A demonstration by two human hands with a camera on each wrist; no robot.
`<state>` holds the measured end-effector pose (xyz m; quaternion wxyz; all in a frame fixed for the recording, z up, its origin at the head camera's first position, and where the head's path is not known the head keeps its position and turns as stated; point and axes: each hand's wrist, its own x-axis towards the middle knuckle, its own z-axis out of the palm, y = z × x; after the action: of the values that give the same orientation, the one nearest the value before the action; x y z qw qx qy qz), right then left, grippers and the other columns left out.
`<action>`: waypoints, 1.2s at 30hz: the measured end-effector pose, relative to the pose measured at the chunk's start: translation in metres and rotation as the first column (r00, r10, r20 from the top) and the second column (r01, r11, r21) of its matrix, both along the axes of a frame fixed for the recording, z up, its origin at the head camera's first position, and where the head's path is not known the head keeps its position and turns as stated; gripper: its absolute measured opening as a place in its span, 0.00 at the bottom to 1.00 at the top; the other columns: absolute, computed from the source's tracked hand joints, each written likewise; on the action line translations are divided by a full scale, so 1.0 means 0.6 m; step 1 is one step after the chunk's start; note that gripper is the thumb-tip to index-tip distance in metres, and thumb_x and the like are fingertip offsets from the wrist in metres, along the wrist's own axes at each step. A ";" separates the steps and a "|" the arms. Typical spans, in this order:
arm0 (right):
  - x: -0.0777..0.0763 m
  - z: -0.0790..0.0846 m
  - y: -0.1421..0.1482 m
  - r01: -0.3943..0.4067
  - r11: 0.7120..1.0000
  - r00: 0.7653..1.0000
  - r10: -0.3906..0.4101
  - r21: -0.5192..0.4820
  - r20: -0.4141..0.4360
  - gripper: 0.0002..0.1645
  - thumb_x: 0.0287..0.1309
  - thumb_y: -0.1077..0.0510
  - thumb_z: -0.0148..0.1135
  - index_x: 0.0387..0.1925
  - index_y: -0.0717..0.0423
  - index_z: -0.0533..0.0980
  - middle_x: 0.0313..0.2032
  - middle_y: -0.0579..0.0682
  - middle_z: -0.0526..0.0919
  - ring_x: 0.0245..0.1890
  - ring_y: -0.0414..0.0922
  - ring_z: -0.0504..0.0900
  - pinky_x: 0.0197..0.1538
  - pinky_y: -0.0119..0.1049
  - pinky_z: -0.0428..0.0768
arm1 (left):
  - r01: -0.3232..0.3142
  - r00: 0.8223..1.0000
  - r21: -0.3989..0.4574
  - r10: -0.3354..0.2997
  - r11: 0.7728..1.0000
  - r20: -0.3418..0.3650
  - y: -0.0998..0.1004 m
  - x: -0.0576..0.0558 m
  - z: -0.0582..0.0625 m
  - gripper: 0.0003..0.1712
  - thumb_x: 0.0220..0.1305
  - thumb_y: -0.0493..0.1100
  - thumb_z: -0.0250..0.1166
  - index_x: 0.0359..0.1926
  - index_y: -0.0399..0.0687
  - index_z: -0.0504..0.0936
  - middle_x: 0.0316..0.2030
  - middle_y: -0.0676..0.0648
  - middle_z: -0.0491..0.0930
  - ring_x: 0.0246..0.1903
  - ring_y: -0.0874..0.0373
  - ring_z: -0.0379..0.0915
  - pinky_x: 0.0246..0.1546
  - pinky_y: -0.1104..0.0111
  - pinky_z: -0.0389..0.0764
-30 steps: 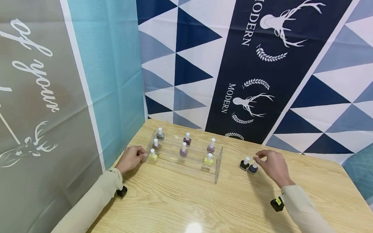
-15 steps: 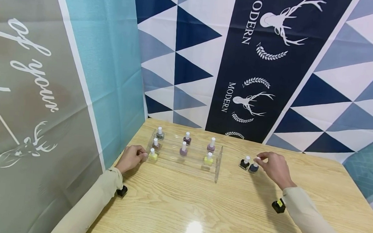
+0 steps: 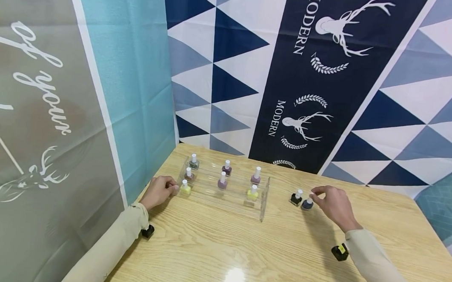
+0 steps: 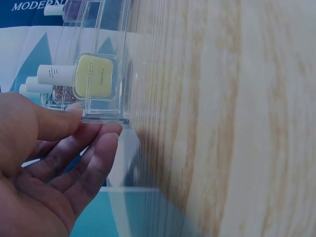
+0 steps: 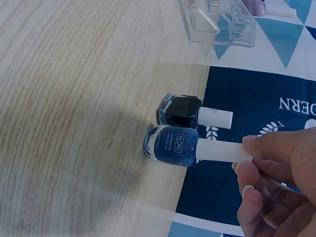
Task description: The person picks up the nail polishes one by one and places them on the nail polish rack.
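My right hand (image 3: pixel 334 204) pinches the white cap of a dark blue nail polish bottle (image 5: pixel 173 145) between thumb and fingers. The bottle stands upright on the table, to the right of the rack. Close beside it is a black nail polish bottle (image 5: pixel 182 111), also white-capped. My left hand (image 3: pixel 160 191) pinches the left end panel of a clear tiered display rack (image 3: pixel 265 200). Just inside that panel, on the lowest tier, sits a yellow nail polish bottle (image 4: pixel 96 76).
Several other polish bottles stand on the rack, among them a second yellow one (image 3: pixel 252 193), a lilac one (image 3: pixel 222 183) and a dark purple one (image 3: pixel 226 171). Patterned cloth (image 3: pixel 237 73) hangs behind the wooden table (image 3: pixel 220 243) and along its left side.
My right hand and wrist have shifted slightly right, its fingertips staying at the blue bottle's cap. The left hand and the rack have kept their places.
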<state>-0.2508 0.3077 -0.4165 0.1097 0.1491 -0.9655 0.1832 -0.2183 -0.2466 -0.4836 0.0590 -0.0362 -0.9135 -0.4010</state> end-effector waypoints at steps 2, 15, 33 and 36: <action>0.000 0.000 0.000 -0.001 1.000 1.000 0.001 -0.001 0.005 0.13 0.66 0.57 0.68 0.42 0.65 0.87 0.39 0.61 0.89 0.25 0.47 0.82 0.28 0.44 0.76 | -0.001 1.000 0.001 0.001 1.000 -0.002 0.000 0.000 0.000 0.04 0.71 0.37 0.67 0.37 0.42 0.87 0.26 0.48 0.84 0.23 0.58 0.77 0.28 0.63 0.77; -0.003 -0.007 0.006 -0.001 0.999 1.000 0.001 -0.035 0.022 0.13 0.67 0.58 0.68 0.44 0.65 0.86 0.37 0.59 0.89 0.20 0.40 0.82 0.26 0.41 0.77 | 0.009 1.000 0.008 -0.009 1.000 -0.006 -0.002 -0.002 0.000 0.05 0.71 0.36 0.67 0.37 0.42 0.87 0.26 0.48 0.83 0.23 0.58 0.77 0.29 0.63 0.77; 0.006 0.007 0.002 -0.016 1.000 1.000 0.017 -0.015 0.015 0.10 0.67 0.58 0.68 0.41 0.62 0.87 0.24 0.48 0.86 0.17 0.39 0.76 0.23 0.39 0.71 | 0.017 1.000 0.006 -0.017 1.000 -0.019 -0.001 0.001 0.001 0.05 0.70 0.36 0.68 0.35 0.42 0.87 0.25 0.49 0.83 0.24 0.58 0.75 0.30 0.63 0.77; 0.009 0.010 0.001 -0.015 1.000 1.000 0.015 -0.014 0.017 0.10 0.67 0.58 0.68 0.41 0.63 0.87 0.25 0.49 0.86 0.17 0.40 0.73 0.23 0.39 0.70 | 0.019 1.000 0.002 -0.019 1.000 -0.022 -0.001 0.002 0.002 0.04 0.70 0.36 0.68 0.35 0.41 0.87 0.26 0.48 0.83 0.24 0.58 0.74 0.31 0.63 0.76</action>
<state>-0.2457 0.3081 -0.4105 0.1011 0.1541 -0.9639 0.1921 -0.2170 -0.2472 -0.4826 0.0654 -0.0494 -0.9119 -0.4021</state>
